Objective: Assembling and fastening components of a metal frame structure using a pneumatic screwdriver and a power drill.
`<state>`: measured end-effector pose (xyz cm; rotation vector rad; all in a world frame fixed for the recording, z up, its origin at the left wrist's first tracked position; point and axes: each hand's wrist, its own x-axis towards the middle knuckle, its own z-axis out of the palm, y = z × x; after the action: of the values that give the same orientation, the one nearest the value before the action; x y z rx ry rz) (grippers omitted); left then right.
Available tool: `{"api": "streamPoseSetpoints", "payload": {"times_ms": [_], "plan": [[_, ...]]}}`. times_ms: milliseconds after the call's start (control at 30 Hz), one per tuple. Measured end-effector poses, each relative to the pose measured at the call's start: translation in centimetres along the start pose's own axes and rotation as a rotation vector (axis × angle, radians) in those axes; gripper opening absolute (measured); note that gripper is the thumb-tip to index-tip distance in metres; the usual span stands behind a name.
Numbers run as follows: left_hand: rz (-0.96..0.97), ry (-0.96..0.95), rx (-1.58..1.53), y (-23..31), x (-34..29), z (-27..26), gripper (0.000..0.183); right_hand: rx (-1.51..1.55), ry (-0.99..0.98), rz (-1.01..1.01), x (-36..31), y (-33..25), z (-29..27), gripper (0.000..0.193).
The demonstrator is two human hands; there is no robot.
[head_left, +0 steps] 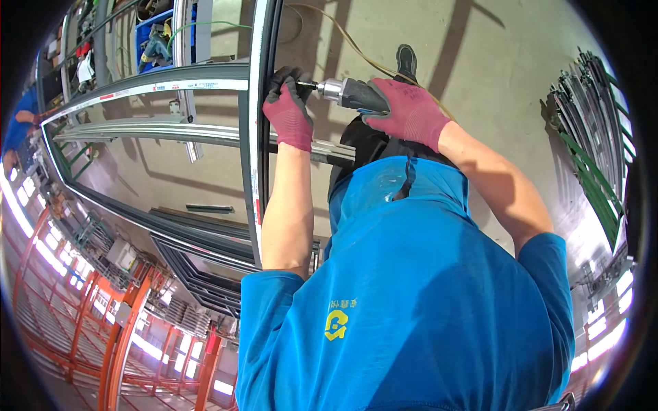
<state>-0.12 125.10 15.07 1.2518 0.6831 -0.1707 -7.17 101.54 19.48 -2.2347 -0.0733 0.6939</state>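
My right hand [406,113], in a maroon glove, is wrapped round the body of a power drill [362,96] with a silver chuck. The drill lies level, its thin bit pointing left toward the outer side of a dark metal window or door frame [261,89]. My left hand [288,113], in a matching glove with dark fingertips, is against that frame bar beside the bit's tip. Its fingers are curled together, and whatever is between them is too small to make out. I cannot tell whether the bit touches the frame.
A tan hose [349,40] runs over the floor behind the drill. Left of the frame is a blue crate [154,38] with tools. Long metal profiles [593,103] are stacked at the right, beside a green rack [589,178]. Another person's arm [24,116] shows at the far left.
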Motion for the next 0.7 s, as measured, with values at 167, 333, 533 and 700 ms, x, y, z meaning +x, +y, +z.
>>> {"api": "streamPoseSetpoints", "payload": {"times_ms": [167,333,533,700], "plan": [[0.004,-0.062,-0.019,1.2,-0.8,-0.9,0.025,-0.110,-0.004,-0.013,1.7,0.5,0.1,0.070],[0.372,0.201,0.604,7.2,-2.8,-2.8,0.020,-0.164,0.005,-0.007,1.9,1.5,0.1,0.071],[-0.089,-0.100,0.106,10.3,9.0,-7.9,0.048,-0.134,-0.004,0.008,2.2,0.6,0.2,0.070],[-0.107,0.146,0.192,8.7,10.1,-6.9,0.047,-0.105,-0.016,0.019,2.5,0.9,0.2,0.067]]}}
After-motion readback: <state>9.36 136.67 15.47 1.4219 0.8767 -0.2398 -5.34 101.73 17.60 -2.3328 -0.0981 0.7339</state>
